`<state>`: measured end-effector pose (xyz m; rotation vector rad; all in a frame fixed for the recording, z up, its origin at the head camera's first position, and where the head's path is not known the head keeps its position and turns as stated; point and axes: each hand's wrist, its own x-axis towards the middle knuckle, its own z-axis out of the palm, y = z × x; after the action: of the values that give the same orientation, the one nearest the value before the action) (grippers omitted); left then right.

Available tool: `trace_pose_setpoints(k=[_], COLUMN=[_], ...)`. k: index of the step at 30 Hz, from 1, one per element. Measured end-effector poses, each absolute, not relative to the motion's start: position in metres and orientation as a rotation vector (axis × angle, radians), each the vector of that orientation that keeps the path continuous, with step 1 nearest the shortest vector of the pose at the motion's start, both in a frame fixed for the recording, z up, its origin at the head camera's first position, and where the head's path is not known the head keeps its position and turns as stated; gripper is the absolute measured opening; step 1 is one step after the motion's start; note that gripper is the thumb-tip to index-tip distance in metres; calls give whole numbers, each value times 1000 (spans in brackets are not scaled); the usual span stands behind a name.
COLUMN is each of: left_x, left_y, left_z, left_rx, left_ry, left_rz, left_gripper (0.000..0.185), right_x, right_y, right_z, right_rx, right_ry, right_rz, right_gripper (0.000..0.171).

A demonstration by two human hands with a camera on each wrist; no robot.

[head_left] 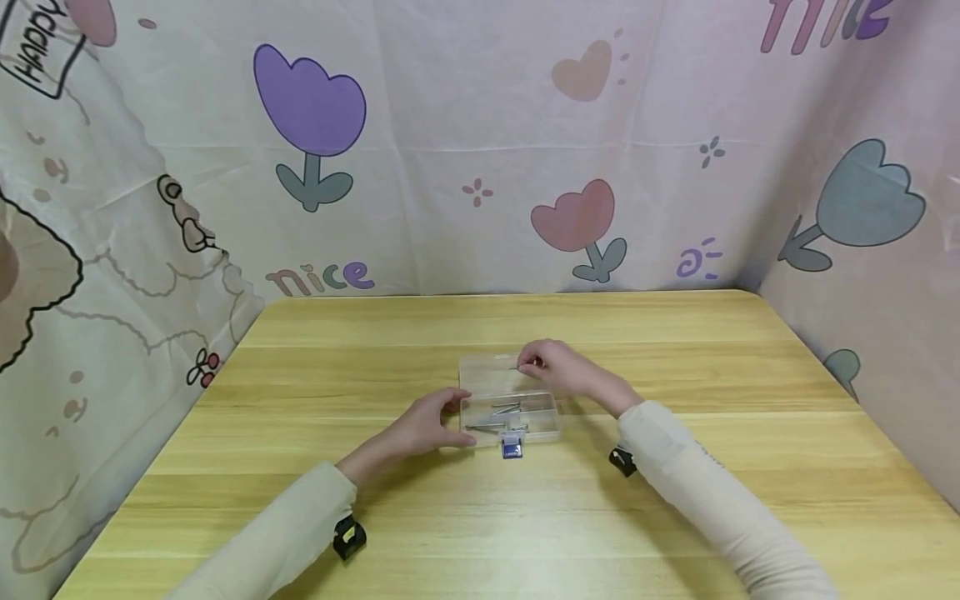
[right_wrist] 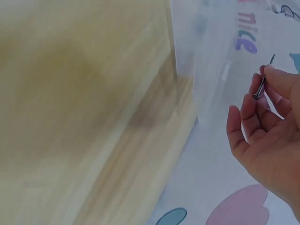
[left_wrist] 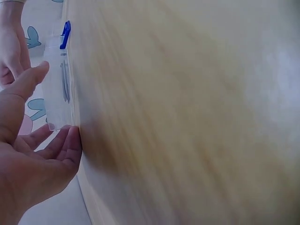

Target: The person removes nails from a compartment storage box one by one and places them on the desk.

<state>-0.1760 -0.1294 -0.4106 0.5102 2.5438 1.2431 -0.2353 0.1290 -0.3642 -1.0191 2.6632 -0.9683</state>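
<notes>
Screw (right_wrist: 260, 87) pinched in right hand (head_left: 551, 367) over open clear plastic box (head_left: 510, 417) mid-table; left hand (head_left: 427, 425), fingers relaxed, steadies box's left side; looks mid-transfer, next move needs careful lowering into tray.

Big light wood table (head_left: 675, 533) w/ long grain lines fills the lower part of the head view. Soft pink cloth wall (head_left: 465, 100) stands around 3 sides of it. On the cloth: purple tulip (head_left: 309, 104) at back left, pink tulip (head_left: 573, 218) at back middle, grey-blue tulip (head_left: 866, 200) on the right side. The word "nice" (head_left: 321, 277) sits just above the table's back edge. A cartoon sheep (head_left: 37, 275) is on the left side.
</notes>
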Motion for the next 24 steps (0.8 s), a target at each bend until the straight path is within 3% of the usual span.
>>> trace_pose_setpoints(k=[24], left_x=[-175], left_y=[-134], left_z=[-406], left_rx=[490], left_ry=[2474], left_rz=[1251], left_gripper=[71], right_x=[-270], right_y=[193], right_z=[-376], right_rx=[-680], right_ry=[2746], right_rz=[-1000], right_gripper=[7])
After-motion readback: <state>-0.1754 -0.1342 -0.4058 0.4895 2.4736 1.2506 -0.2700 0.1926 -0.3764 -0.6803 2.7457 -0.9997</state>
